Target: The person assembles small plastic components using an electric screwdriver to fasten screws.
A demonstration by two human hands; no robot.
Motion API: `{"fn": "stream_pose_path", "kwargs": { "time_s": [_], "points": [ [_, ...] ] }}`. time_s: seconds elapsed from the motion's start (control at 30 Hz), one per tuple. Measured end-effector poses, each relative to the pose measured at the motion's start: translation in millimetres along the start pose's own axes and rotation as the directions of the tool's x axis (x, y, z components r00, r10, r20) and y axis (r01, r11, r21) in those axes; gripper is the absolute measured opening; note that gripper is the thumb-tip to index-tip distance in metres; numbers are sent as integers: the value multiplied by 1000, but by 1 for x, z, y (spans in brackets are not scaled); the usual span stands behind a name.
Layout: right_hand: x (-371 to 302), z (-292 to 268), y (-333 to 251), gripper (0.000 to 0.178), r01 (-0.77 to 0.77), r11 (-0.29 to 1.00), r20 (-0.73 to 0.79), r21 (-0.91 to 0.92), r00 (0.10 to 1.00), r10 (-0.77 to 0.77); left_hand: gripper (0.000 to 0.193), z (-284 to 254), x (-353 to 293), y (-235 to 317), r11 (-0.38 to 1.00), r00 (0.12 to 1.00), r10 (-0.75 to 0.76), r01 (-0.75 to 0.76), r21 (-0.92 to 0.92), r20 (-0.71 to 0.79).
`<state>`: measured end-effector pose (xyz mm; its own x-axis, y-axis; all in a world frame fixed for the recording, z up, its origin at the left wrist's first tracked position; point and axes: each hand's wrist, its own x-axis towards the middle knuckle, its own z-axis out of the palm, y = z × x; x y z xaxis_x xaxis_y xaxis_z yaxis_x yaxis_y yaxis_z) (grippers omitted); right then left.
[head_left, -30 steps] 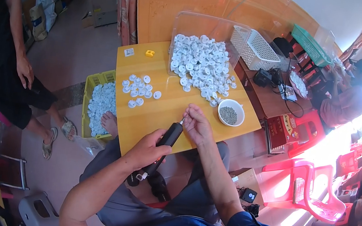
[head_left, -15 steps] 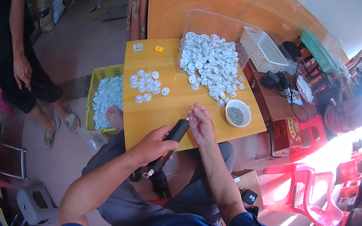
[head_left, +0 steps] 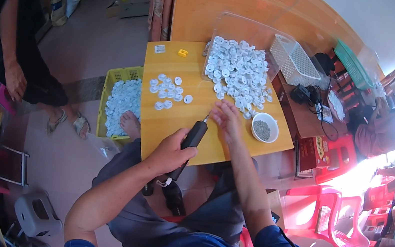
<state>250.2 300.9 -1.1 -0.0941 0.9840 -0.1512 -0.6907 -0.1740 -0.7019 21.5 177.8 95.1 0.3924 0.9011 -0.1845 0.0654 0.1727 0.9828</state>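
Observation:
My left hand [head_left: 172,151] is wrapped round a black electric screwdriver [head_left: 196,134], its bit tilted up and away over the near part of the yellow table [head_left: 166,127]. My right hand [head_left: 228,123] is beside the bit, fingers stretched out and apart, with nothing visible in them. Just to its right stands a white bowl [head_left: 276,130] holding small grey metal pieces [head_left: 261,129], probably screws. Farther back, a large heap of small round white plastic parts [head_left: 240,71] spills from a clear tub [head_left: 256,26]. A smaller group of white parts [head_left: 166,89] lies left of the screwdriver.
A yellow crate [head_left: 106,91] full of white parts sits on the floor at the left, next to my foot. A small yellow piece [head_left: 182,52] lies on the table's far left. At right are a white basket [head_left: 294,61] and pink chairs [head_left: 319,211]. A person [head_left: 14,77] stands left.
My right hand has come off the screwdriver's tip, its fingers opening from a pinch. The bit now shows bare. The view has shifted slightly.

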Motion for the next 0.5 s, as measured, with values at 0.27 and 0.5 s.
{"fn": "stream_pose_path", "kwargs": {
  "time_s": [0.27, 0.5],
  "points": [
    [51, 8, -8, 22, 230, -256, 332, -939, 800, -499, 52, -1, -4, 6, 999, 999, -30, 29, 34, 12],
    [67, 2, -6, 20, 212, -452, 401, -867, 835, -377, 53, -4, -4, 8, 998, 1000, -12, 13, 63, -14]
  ]
}}
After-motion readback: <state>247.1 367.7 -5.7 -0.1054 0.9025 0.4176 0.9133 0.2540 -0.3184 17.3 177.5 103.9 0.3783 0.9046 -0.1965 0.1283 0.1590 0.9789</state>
